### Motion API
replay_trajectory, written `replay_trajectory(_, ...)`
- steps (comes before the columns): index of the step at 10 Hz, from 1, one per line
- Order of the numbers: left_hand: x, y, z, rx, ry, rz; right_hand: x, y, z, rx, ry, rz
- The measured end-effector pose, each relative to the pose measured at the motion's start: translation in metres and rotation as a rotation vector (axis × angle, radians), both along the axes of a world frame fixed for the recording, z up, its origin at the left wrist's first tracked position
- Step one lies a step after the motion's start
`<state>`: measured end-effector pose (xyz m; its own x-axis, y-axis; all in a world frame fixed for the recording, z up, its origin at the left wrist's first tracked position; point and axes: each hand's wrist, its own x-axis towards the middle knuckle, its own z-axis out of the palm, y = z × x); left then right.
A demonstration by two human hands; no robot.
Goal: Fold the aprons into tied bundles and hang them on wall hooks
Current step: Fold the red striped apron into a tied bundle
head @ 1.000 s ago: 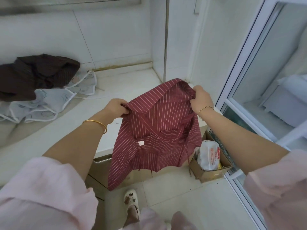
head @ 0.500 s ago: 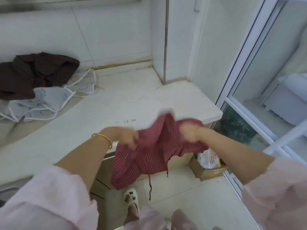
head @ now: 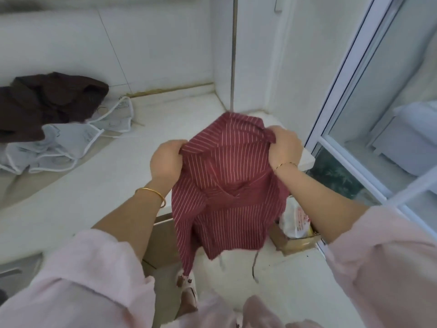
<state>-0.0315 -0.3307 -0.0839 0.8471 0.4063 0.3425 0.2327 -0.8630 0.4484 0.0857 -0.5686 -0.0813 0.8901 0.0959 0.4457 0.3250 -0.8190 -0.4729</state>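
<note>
The person wears pink sleeves (head: 94,280), a gold bangle (head: 152,192) and a thin bracelet (head: 284,165).

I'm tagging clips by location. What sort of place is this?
Likely a home kitchen or utility corner: a white counter against a tiled wall, a sliding glass door on the right, and a cardboard box on the floor.

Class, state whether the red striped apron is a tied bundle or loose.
Loose. The red striped apron hangs from the left hand and right hand gripping its top; one strap dangles.
</note>
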Motion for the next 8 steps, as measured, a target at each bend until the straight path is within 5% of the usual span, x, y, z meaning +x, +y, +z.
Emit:
replay_trajectory(1, -0.007, -0.005, -0.009, -0.101, 0.792, -0.317, -0.011, -0.012, -0.003, -0.526, 0.483, 0.328)
replay_trajectory(2, -0.026, -0.013, -0.018, -0.32, 1.621, -0.284, -0.031, -0.025, -0.026, -1.29, 1.39, 0.433)
replay_trajectory(3, -0.014, -0.01, -0.022, -0.262, 1.382, -0.22, -0.019, -0.018, -0.02, -1.147, 0.965, 0.486)
replay_trajectory(5, 0.009, 0.023, 0.01, -0.064, 0.848, -0.057, 0.013, 0.024, 0.027, -0.717, 0.603, 0.255)
replay_trajectory(6, 0.021, 0.048, 0.025, -0.132, 0.526, 0.099, 0.024, 0.062, 0.059, -0.438, 0.513, 0.245)
replay_trajectory(7, 0.038, 0.078, 0.035, -0.564, 0.221, 0.289, 0.043, 0.111, 0.09, 0.287, 0.873, 0.301)
replay_trajectory(8, 0.052, 0.109, 0.052, -1.2, -0.021, 0.416, 0.055, 0.157, 0.109, 0.721, 1.264, 0.355)
